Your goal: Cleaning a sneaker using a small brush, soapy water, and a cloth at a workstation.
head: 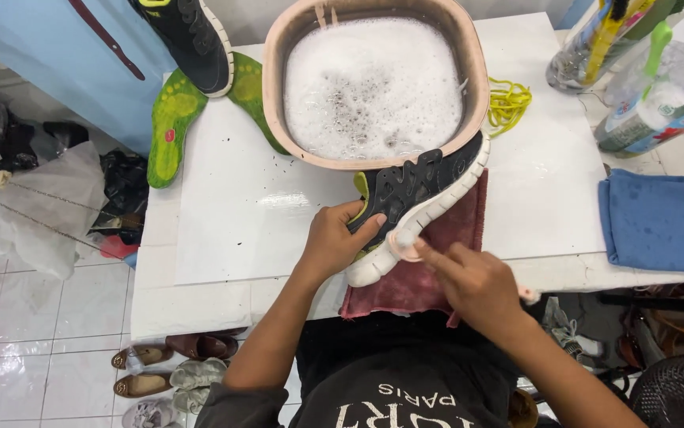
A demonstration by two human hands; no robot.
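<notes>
The left hand [334, 242] is gripping the black sneaker [413, 202] by its heel end, fingers wrapped over the upper, pinning it on the maroon towel [445, 265] at the tabletop's [239, 214] near edge. The right hand [472, 281] is closed around a small brush [405, 242], pressing its head against the white sole. That sole is looking fairly clean already, though how much scrubbing remains is hard to judge. The second black sneaker [191, 40] is sitting far left on two green insoles [171, 123], seemingly waiting. The foamy pink basin [373, 83] is touching the shoe's toe, crowding things; yellow laces [506, 103] are lying beside it, a folded blue cloth [655, 222] off right.
</notes>
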